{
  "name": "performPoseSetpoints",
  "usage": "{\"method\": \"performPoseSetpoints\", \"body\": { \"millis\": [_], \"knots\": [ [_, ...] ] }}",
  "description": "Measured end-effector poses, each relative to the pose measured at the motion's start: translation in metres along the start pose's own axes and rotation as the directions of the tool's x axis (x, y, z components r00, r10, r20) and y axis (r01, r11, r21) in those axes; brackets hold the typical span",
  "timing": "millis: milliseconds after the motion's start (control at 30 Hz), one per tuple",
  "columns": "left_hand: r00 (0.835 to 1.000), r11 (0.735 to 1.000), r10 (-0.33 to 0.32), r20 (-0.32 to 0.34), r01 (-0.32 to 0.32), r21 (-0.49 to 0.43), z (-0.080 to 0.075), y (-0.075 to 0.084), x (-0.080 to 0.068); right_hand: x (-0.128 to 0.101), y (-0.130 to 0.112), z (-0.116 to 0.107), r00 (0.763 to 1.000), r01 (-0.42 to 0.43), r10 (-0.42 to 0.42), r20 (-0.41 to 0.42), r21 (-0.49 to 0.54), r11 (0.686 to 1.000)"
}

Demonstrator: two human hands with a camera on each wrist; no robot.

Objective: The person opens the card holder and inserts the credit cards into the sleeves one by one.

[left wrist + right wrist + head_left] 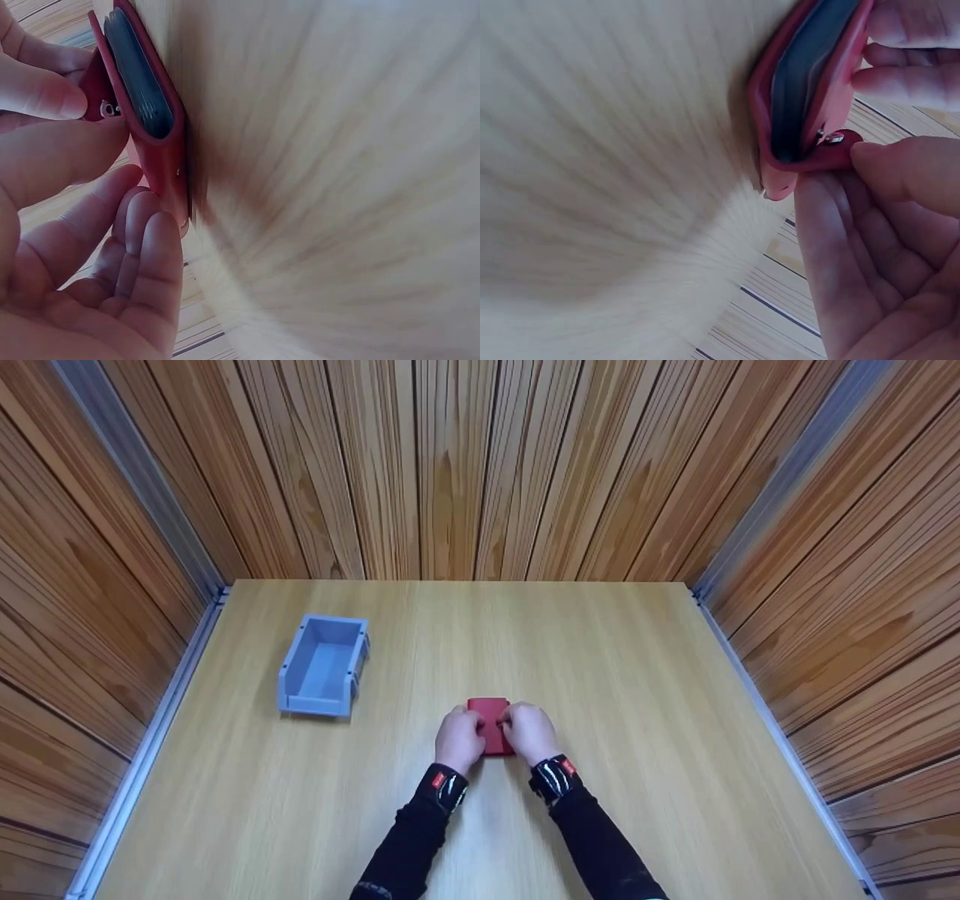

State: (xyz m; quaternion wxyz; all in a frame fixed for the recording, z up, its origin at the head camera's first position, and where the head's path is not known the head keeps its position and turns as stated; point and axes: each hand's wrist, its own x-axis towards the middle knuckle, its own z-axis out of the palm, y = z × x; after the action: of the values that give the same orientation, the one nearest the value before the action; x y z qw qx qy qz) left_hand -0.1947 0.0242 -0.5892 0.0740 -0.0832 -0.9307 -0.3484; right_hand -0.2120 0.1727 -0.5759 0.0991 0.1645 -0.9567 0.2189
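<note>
A red card holder with a snap-button tab lies on the table, in front of the person. Dark inner sleeves show between its covers in both wrist views. The left hand is at the holder's left side, its thumb and fingertips gripping the folded edge. At the opposite side, the right hand pinches the small tab between thumb and forefinger. The tab stands away from the cover, and its metal snap is visible. Other right-hand fingers touch the top cover.
A blue open-fronted plastic bin stands at the back left of the wooden table. Wood-panelled walls enclose the back and both sides, with metal rails along the side edges.
</note>
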Motion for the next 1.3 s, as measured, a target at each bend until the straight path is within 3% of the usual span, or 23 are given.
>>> {"method": "performPoseSetpoints", "body": {
  "millis": [433, 733, 1000, 1167, 1300],
  "knots": [
    [1.000, 1.000, 0.022, -0.020, -0.022, 0.009, 0.008, -0.004, -0.005, -0.008, -0.008, 0.010, 0.995, 0.093, -0.097, -0.008, -0.212, 0.973],
    [1.000, 0.999, -0.005, 0.016, 0.005, -0.032, 0.008, -0.005, -0.004, -0.010, 0.001, 0.008, 0.997, 0.039, -0.044, -0.056, -0.098, 0.994],
    [1.000, 0.998, -0.015, 0.020, 0.016, -0.053, 0.005, -0.004, -0.001, -0.001, 0.005, 0.002, 0.999, -0.037, 0.037, 0.014, 0.005, 0.999],
    [0.999, 0.998, -0.027, 0.030, 0.028, -0.051, 0.003, -0.004, 0.000, 0.001, 0.005, 0.000, 0.996, -0.070, 0.069, 0.056, 0.019, 0.997],
    [0.999, 0.998, -0.027, 0.022, 0.028, -0.052, 0.003, -0.004, 0.001, 0.000, 0.003, 0.002, 0.999, -0.026, 0.026, 0.020, -0.016, 1.000]
  ]
}}
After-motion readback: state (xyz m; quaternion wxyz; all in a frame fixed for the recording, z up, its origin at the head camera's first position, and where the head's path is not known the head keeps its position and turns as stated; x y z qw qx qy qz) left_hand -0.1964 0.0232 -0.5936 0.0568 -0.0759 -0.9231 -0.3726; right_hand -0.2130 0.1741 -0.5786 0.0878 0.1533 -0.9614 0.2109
